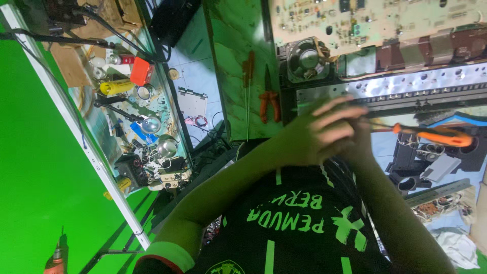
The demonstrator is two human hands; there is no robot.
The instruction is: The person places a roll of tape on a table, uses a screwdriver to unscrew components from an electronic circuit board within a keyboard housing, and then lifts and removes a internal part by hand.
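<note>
The left hand (322,129) is motion-blurred and covers the right hand's (361,139) grip on the orange-handled screwdriver (439,136); the circuit board (375,20) runs off the top edge.

left hand (317,134) over right hand (361,136) | orange-handled screwdriver (431,135) gripped | circuit board (375,20) above

- Left hand (319,133) lies over the right, fingers spread and blurred.
- Right hand (359,136) sits beneath (mostly hidden), fingers curled closed.
- Both forearms converge at the wrists.
</note>
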